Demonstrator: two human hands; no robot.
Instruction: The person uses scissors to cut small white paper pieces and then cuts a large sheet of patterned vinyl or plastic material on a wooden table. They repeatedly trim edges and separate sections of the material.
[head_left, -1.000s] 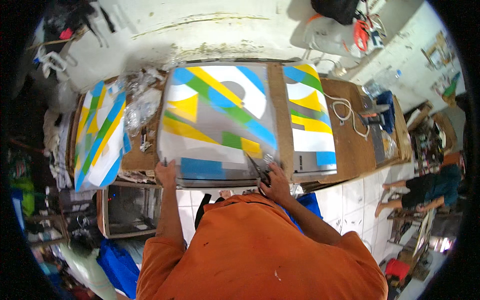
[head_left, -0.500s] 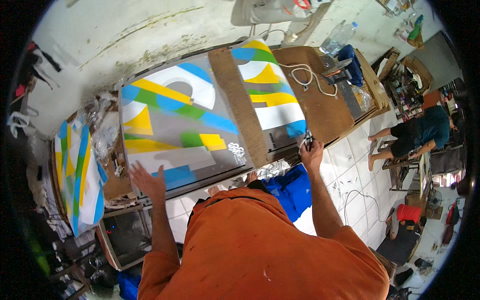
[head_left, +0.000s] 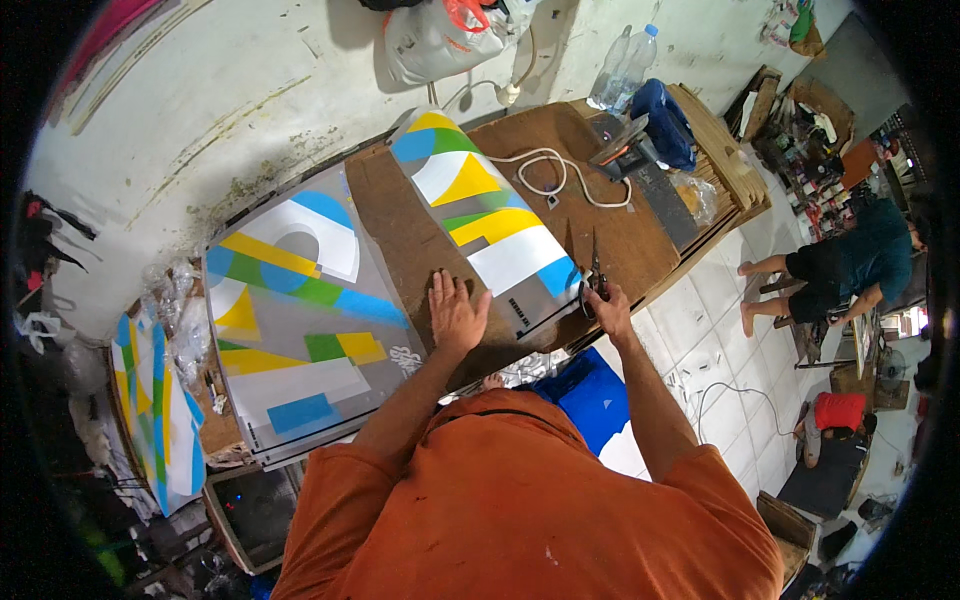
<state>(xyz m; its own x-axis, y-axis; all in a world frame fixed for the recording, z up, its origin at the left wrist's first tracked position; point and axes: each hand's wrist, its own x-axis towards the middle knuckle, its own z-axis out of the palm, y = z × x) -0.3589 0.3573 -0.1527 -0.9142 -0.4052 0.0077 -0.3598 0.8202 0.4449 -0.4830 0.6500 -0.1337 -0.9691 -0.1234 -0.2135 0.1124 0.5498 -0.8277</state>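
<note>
head view: the left hand (head_left: 458,312) is spread flat with nothing in its grip, palm down over the brown board (head_left: 395,215), in the gap between two patterned sheets; whether it presses on the board i cannot tell. the right hand (head_left: 612,308) has its fingers curled round the handles of the scissors (head_left: 597,262), whose blades point away from the person; how far apart the blades stand i cannot tell. the scissors are at the near right corner of the narrow sheet (head_left: 500,235), over the board's near edge. this sheet lies slantwise on the board, to the right of the left hand, with blue, green, yellow and white shapes on grey. the wide sheet (head_left: 290,385), in the same colours, lies to the left of that hand, its near right part behind the left forearm. a third sheet (head_left: 180,440) is at the far left, beside crumpled plastic (head_left: 190,335). past the narrow sheet a white cable (head_left: 565,165) loops on the board, and a clear bottle (head_left: 635,70) stands near the wall.
</note>
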